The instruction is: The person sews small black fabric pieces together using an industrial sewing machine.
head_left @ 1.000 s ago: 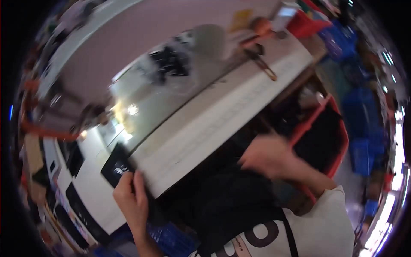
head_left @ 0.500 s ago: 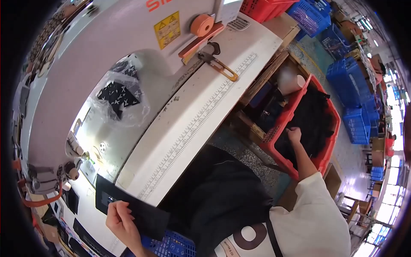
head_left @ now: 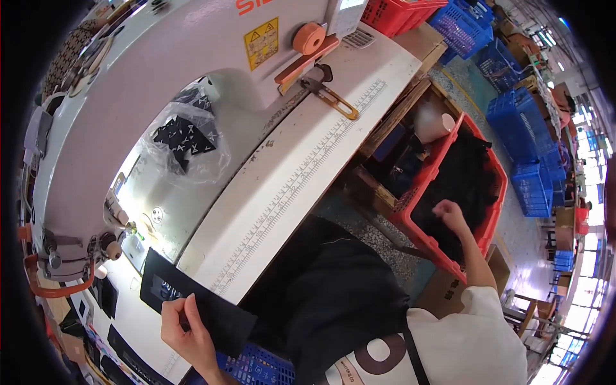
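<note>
My left hand point(head_left: 186, 330) is closed at the near edge of a black fabric piece point(head_left: 212, 311) with pale lettering. That piece lies at the left end of the sewing machine's white bed, partly hanging over the front edge. My right hand point(head_left: 451, 217) is above a red plastic basket point(head_left: 417, 192) on the right, its fingers curled together. Dark cloth point(head_left: 465, 173) fills this basket. Whether the right fingers hold any of it I cannot make out against the black.
The sewing machine arm point(head_left: 83, 147) arches over the left side. A clear bag with black printed pieces point(head_left: 183, 141) lies beneath it. Thread snips point(head_left: 333, 99) rest by the ruler strip point(head_left: 301, 179). Blue crates point(head_left: 520, 122) stand at the far right.
My right hand has shifted slightly down and toward me over the basket. My left thumb has lifted, and more lettering shows on the fabric piece. The view has moved slightly.
</note>
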### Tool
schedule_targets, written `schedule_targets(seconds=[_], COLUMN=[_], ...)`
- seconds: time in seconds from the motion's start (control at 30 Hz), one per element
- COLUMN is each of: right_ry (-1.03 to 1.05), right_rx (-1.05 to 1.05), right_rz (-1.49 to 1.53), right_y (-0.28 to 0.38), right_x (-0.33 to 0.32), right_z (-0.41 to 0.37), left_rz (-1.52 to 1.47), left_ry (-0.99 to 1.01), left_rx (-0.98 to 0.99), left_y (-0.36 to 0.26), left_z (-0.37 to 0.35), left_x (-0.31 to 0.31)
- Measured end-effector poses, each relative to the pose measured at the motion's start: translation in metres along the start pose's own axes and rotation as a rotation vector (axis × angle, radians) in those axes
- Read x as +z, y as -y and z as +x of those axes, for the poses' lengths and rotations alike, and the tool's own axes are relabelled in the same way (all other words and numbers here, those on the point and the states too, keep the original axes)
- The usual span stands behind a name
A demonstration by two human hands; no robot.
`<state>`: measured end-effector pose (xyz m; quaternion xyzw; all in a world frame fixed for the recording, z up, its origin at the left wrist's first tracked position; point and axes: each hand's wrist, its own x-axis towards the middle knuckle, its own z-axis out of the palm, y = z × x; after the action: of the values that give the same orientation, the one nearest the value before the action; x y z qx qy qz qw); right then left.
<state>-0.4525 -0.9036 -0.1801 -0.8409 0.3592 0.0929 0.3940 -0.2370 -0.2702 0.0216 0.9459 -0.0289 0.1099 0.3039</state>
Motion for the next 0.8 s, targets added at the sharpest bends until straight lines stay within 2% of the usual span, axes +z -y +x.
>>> schedule_targets(seconds=[0.03, 0.1, 0.23, 0.53, 0.63, 0.77, 0.8], right_ry=[0.0, -0.266, -0.406, -0.38, -0.214, -0.129, -0.221], right_rx=[-0.001, -0.021, -0.109, -0.136, 0.031, 0.102, 0.137], right_rz=[0.0, 0.154, 0.272, 0.49, 0.557, 0.548, 0.409], right_y=[-0.001, 0.008, 0.031, 0.075, 0.065, 0.023, 0.025], right_x=[-0.006, -0.026, -0.057, -0.06, -0.066, -0.053, -0.039], right_z=[-0.002, -0.001, -0.002, -0.008, -0.009, 0.014, 0.018], left_rz=[0.005, 0.006, -0.002, -0.043, -0.068, -0.089, -0.11], left_ry=[-0.013, -0.029, -0.049, -0.019, -0.016, -0.032, -0.036], left_rx=[0.04, 0.044, 0.06, 0.091, 0.094, 0.073, 0.081], left_y=[0.0, -0.001, -0.005, -0.009, -0.009, -0.006, -0.005], left_z=[0.0, -0.001, -0.002, -0.002, -0.002, 0.0, 0.001], left_x=[-0.001, -0.003, -0.002, 0.0, 0.002, 0.003, 0.005])
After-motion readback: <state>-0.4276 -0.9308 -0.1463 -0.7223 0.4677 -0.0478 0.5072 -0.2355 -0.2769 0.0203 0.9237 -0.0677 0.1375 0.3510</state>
